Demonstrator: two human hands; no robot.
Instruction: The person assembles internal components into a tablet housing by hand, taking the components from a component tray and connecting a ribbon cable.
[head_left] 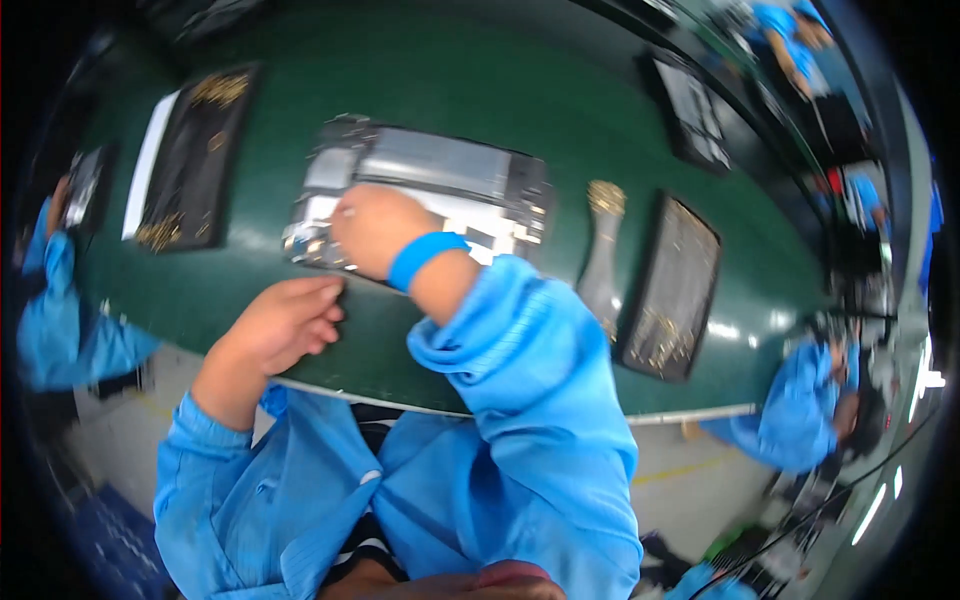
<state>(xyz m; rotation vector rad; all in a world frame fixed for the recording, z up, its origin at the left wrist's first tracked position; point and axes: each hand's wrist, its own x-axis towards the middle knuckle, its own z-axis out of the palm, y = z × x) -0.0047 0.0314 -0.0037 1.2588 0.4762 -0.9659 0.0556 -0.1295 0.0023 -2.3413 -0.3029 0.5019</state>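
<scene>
An opened electronic device [440, 165] with a dark casing, a large silvery block and pale inner parts lies in front of me. Over its near left part, my right hand [385, 230] is bent downward, with a blue band round its wrist. Its fingers are closed together, and what they hold, if anything, is too small to make out. Just off the device's near left corner is my left hand [285, 325]. Its fingers are loosely bent and a little apart, with nothing visible in them.
Dark trays with small gold-coloured parts stand left [190, 160] and right [675, 290]. Between device and right tray lies a grey scoop-like strip [602, 250], gold parts at its ends. Another device [690, 110] sits far right on the green table [450, 60]. Co-workers flank me.
</scene>
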